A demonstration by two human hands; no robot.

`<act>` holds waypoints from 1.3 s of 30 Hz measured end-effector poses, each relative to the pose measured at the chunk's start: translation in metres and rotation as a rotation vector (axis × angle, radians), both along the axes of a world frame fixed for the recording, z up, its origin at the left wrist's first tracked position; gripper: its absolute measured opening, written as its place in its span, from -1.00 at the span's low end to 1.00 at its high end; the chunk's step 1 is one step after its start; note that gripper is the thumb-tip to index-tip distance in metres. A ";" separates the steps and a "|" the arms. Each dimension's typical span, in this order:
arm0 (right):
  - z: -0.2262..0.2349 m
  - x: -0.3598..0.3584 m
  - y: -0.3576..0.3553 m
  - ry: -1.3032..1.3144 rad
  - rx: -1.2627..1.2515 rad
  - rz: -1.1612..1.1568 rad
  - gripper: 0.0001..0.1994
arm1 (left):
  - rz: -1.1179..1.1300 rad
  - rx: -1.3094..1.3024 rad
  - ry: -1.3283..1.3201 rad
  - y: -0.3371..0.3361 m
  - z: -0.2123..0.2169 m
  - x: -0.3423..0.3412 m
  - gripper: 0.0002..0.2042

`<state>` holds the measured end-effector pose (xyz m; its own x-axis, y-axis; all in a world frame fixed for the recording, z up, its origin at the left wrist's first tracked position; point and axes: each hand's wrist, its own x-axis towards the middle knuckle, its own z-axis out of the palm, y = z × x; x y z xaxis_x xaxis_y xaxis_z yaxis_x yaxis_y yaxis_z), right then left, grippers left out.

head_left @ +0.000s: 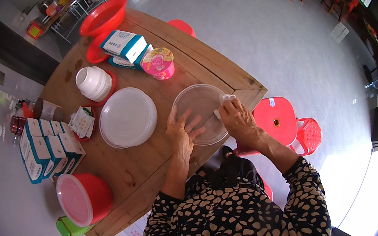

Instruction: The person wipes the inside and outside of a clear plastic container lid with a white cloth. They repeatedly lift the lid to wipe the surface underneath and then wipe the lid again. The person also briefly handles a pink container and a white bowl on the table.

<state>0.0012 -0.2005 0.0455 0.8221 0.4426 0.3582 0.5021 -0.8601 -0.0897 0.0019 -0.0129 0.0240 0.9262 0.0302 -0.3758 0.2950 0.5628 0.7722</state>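
A round, clear plastic lid (198, 98) is held up over the table's near right edge. My left hand (182, 132) supports it at its left side, and the spread fingers show through or against the clear plastic. Pinched in my right hand (241, 121) is a crumpled white tissue (227, 97), pressed to the lid's right rim. Left of the lid, a stack of round whitish translucent lids (128, 117) lies on the wooden table (124, 167).
White-and-teal boxes (52, 150) stand at the left, more (124, 45) farther back beside a pink cup (159, 63). White bowls (93, 83) and packets (83, 122) sit between. A red lidded tub (97, 197) is near left, red basins (104, 17) far back. Red stools (275, 121) adjoin the right edge.
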 end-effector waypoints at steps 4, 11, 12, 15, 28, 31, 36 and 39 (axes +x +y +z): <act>-0.008 0.017 0.005 -0.022 -0.023 -0.062 -0.84 | -0.049 -0.011 0.002 0.003 -0.004 0.002 -0.47; -0.028 0.067 0.051 -0.064 0.030 -0.244 -0.74 | -0.070 -0.036 0.055 0.006 -0.002 0.005 -0.49; -0.031 0.072 0.059 -0.080 0.053 -0.261 -0.72 | -0.068 -0.037 0.056 0.006 -0.002 0.005 -0.50; -0.031 0.076 0.085 0.036 0.316 -0.230 -0.85 | -0.064 -0.029 0.047 0.007 -0.003 0.006 -0.51; -0.024 0.070 0.080 0.061 0.433 -0.334 -0.71 | -0.090 -0.139 -0.054 0.012 -0.010 0.004 -0.40; -0.035 0.069 0.091 0.092 0.549 -0.239 -0.69 | -0.125 -0.149 -0.092 0.014 -0.017 0.004 -0.39; -0.032 0.044 0.107 0.108 0.602 0.031 -0.60 | -0.075 -0.296 -0.119 0.012 -0.013 0.007 -0.34; -0.030 0.030 0.101 0.190 0.587 0.162 -0.54 | -0.073 -0.282 -0.086 0.020 -0.030 0.007 -0.34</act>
